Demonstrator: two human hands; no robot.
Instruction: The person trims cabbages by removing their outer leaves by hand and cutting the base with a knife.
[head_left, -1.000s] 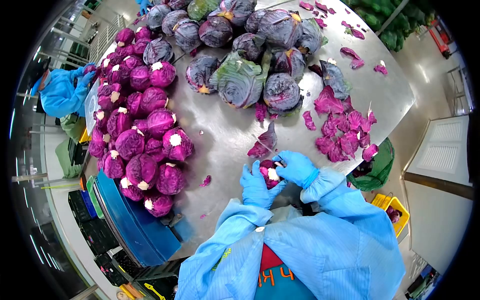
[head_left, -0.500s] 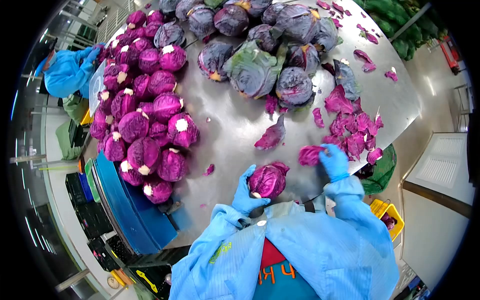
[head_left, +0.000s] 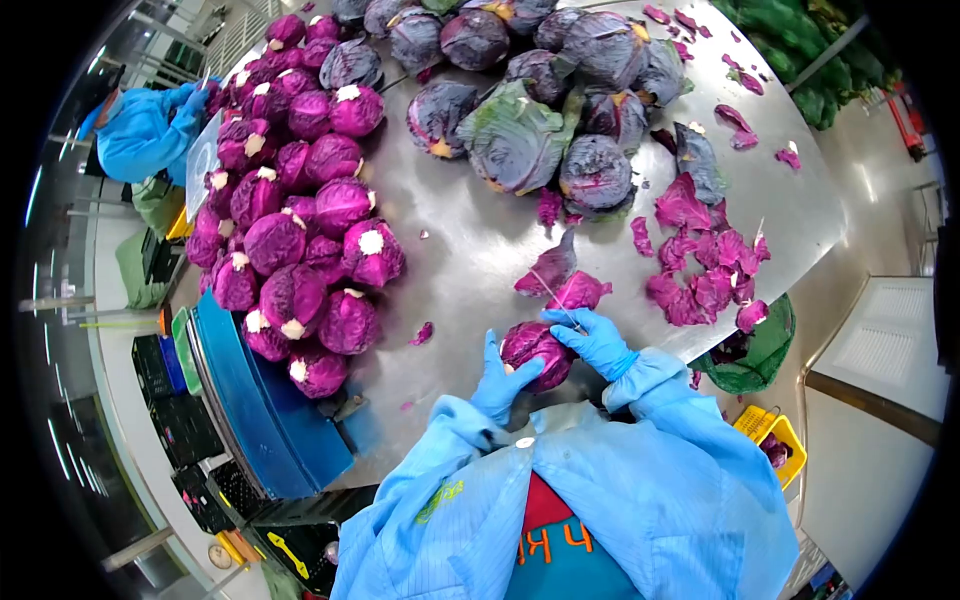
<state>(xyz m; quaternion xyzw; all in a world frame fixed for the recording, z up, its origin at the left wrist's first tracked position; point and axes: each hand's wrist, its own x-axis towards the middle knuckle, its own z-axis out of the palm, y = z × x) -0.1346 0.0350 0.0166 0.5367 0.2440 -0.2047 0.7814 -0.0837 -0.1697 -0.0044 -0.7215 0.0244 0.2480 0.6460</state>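
Note:
A peeled purple cabbage rests on the steel table close to my body. My left hand is closed around its left side, thumb across the near face. At the cabbage's upper right, my right hand grips what looks like a thin knife, its narrow blade pointing up and left; the handle is hidden in the fingers. Just beyond the blade lie a bright purple leaf and a darker leaf.
Trimmed purple cabbages are heaped at left, above a blue bin. Untrimmed cabbages with dark outer leaves sit at the back. Loose leaves lie at right, near a green mesh bag. A co-worker in blue stands far left.
My right hand has moved left from the leaf pile to the cabbage. The leaf it held now lies beside the darker leaf, and the thin blade shows. My left hand still holds the cabbage.

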